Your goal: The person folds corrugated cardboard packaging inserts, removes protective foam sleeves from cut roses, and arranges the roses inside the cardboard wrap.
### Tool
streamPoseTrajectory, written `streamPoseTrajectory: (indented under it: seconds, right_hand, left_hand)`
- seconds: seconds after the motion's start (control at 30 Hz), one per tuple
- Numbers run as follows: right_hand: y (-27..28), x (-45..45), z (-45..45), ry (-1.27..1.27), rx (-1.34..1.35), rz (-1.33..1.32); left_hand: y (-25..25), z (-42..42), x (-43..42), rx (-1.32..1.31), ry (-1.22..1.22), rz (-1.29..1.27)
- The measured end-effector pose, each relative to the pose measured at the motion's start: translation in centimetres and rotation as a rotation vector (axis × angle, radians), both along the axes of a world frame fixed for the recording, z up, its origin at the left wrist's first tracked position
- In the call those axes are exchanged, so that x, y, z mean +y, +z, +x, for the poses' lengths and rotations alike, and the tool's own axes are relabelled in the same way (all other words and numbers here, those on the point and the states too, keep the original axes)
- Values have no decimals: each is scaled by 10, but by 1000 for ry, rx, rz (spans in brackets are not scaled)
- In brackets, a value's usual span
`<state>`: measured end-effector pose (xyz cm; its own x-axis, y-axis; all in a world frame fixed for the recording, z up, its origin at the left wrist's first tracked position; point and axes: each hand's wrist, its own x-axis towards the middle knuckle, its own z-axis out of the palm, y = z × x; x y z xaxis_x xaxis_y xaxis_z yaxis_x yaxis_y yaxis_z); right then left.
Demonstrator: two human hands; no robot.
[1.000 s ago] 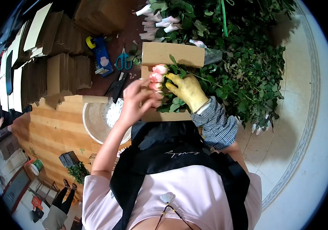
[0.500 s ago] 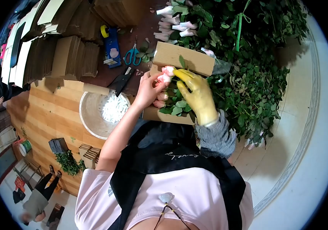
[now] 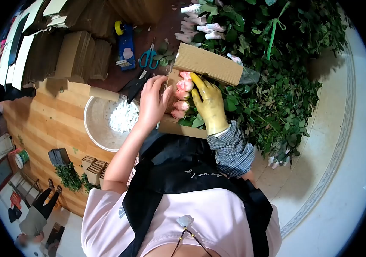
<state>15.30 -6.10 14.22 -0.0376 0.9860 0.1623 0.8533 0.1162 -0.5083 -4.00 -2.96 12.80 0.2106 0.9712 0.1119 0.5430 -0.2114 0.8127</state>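
Pink roses (image 3: 182, 95) lie in a row on a sheet of corrugated cardboard (image 3: 208, 63), whose far part is folded up beside them. My bare left hand (image 3: 154, 95) is at the left edge of the cardboard, fingers apart, with nothing held. In a yellow glove, my right hand (image 3: 208, 97) rests against the right side of the blooms, its thumb and forefinger near the top rose. Whether those fingers pinch anything cannot be made out. Green leaves and stems (image 3: 260, 115) of the roses run off to the right.
Behind are net-wrapped blooms (image 3: 208, 30), teal scissors (image 3: 148, 58), a blue tape dispenser (image 3: 126, 51) and a black tool (image 3: 135, 85). Cardboard stacks (image 3: 71, 55) stand at the left. A basin (image 3: 99, 124) with white pieces is below the table edge. Another person (image 3: 35, 220) is at the lower left.
My left hand came in to touch the roses, then drew back left to the cardboard's edge. My gloved right hand stayed beside the blooms. The view shifted.
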Motion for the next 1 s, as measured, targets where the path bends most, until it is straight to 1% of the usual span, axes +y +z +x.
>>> streamPoseTrajectory:
  seconds: [0.03,0.1,0.17,0.2,0.23,0.27,0.33,0.4,0.43,0.5,0.53,0.57,0.63,0.7,0.77,0.8,0.87,0.9,1.0]
  right_hand:
    - [-1,-1,0,8,1,-5]
    - [-3,-1,0,-38,61,-25]
    - [3,4,-3,-19,32,-17]
    - [6,6,-4,2,-66,-44]
    - [7,7,-5,21,-165,-72]
    - [6,7,-6,48,-219,6]
    - [13,8,-7,59,-242,-4]
    - [14,9,-8,64,-259,-16]
    - [19,7,-8,60,-260,-17]
    - [37,-2,-9,26,-125,-23]
    - [42,-8,-10,11,-159,-84]
    - [45,-13,-10,27,-299,-123]
    - [31,-16,-6,133,-385,-316]
    - [12,-13,-7,112,-411,-338]
    - [6,-4,-8,111,-499,-418]
    - [5,-2,-10,100,-544,-394]
    - [6,-1,-12,100,-581,-415]
    - [5,-2,-14,108,-616,-440]
    - [3,-6,-15,72,-601,-386]
  left_hand:
    - [12,-2,-7,1,8,-5]
    - [26,-5,-20,94,-369,125]
    - [38,18,-48,306,-411,168]
    - [20,24,-61,469,-393,249]
    - [16,26,-67,646,-425,335]
    - [13,26,-70,667,-425,301]
    - [12,28,-77,681,-428,262]
    - [17,32,-78,717,-380,365]
    - [19,33,-79,715,-383,366]
    - [21,37,-82,671,-377,315]
    - [18,38,-81,667,-343,332]
    - [19,39,-85,668,-355,322]
    - [24,43,-85,935,-444,347]
    - [21,42,-87,931,-473,375]
    - [15,42,-88,900,-457,374]
    - [13,40,-88,899,-465,377]
    - [11,38,-85,731,-391,312]
    - [11,36,-82,733,-391,312]
    - [22,30,-61,604,-369,400]
